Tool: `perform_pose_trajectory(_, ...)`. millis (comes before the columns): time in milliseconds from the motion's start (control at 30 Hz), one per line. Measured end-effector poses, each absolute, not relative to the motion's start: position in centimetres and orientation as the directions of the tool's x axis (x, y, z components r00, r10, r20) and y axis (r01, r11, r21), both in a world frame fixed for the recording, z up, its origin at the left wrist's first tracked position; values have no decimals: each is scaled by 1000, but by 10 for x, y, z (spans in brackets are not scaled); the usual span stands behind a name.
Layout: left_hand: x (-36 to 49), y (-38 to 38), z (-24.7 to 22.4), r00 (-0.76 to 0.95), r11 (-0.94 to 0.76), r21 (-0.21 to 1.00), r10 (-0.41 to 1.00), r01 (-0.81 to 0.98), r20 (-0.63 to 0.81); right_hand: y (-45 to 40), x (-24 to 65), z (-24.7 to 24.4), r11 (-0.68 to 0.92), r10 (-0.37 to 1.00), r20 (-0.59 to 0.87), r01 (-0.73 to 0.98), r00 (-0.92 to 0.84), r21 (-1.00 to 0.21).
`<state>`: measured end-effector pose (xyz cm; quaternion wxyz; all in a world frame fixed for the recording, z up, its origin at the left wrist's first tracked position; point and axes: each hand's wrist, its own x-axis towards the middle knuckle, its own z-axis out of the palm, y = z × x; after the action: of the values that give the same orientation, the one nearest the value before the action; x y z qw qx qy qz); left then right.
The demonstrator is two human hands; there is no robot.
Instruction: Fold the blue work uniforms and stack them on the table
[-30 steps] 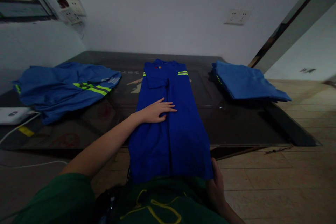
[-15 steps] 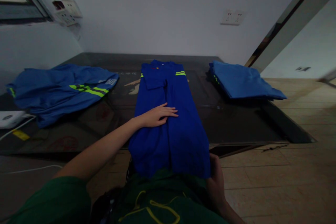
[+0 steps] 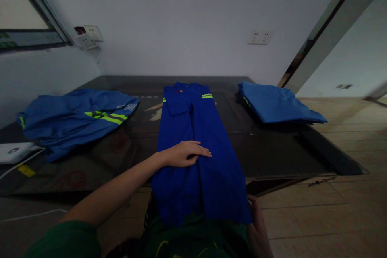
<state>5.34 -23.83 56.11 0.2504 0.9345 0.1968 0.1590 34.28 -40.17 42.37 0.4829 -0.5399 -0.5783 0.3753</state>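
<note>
A bright blue work jacket with yellow-green stripes lies lengthwise on the dark table, its collar at the far end. Its sides are folded inward and a sleeve lies across the upper part. The lower end hangs over the near edge against my body. My left hand rests flat on the middle of the jacket, fingers stretched out across the centre fold. At the lower right corner, my right hand grips the jacket's edge; some of its fingers are hidden behind the cloth.
On the dark table, a crumpled blue striped garment lies left and a folded blue stack right. A white device with a cable sits at the left edge. Wall sockets are behind.
The view has tilted up, so everything sits lower in the picture. My left hand has slid slightly toward me along the jacket. My right hand stays at the lower right corner.
</note>
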Motion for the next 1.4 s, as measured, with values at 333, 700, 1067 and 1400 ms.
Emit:
perform_pose_trajectory(333,33,-113,563,608,-682,75,691,727,390,-388,386,419,500,819,557,642,-135,-580)
perform_pose_trajectory(700,21,-49,527,606,-602,-99,762,793,228,-342,388,459,655,535,710,756,-457,-8)
perform_pose_trajectory(1067,16,-108,557,841,-835,-99,540,541,38,-319,365,483,650,577,599,756,-555,75)
perform_pose_trajectory(1400,27,-213,569,884,-870,272,453,411,113,-298,363,510,810,488,450,581,-748,86)
